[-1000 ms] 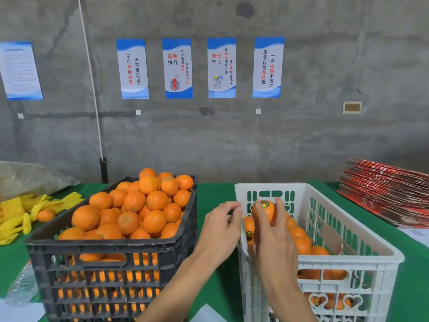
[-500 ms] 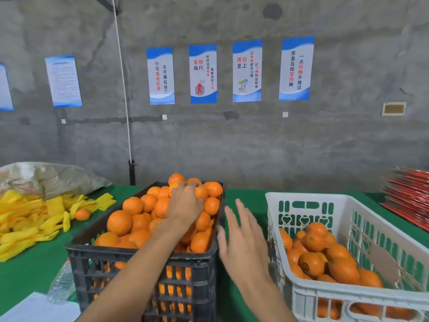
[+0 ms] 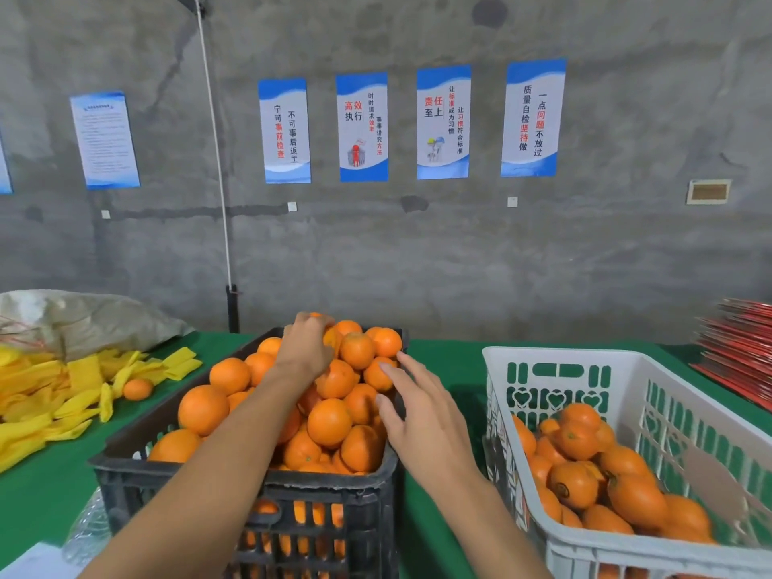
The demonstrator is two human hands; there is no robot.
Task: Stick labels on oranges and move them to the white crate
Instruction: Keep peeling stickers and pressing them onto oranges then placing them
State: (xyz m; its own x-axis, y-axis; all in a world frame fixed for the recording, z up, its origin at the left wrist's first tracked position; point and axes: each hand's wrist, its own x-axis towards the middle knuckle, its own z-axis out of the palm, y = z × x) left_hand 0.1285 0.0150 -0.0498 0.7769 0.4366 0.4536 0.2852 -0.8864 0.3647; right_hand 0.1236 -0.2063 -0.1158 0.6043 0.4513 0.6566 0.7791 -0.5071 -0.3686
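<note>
A black crate (image 3: 250,486) heaped with oranges (image 3: 330,422) stands in the middle of the green table. My left hand (image 3: 307,342) reaches over the heap to its far top, fingers curled round an orange (image 3: 316,315) that is mostly hidden under them. My right hand (image 3: 417,407) hovers with straight, spread fingers above the crate's right edge, its fingertips near an orange (image 3: 378,376); it holds nothing. To the right, the white crate (image 3: 651,371) holds several oranges (image 3: 580,482). No label is visible.
Yellow foam sleeves (image 3: 62,390) and one loose orange (image 3: 138,388) lie on the table at left, beside a grey sack (image 3: 83,319). A stack of red flat cartons (image 3: 739,353) sits at the far right. A concrete wall with posters stands behind.
My left hand has left the white crate, swung to the black crate and closed on an orange at the back. My right hand followed over the black crate's right edge.
</note>
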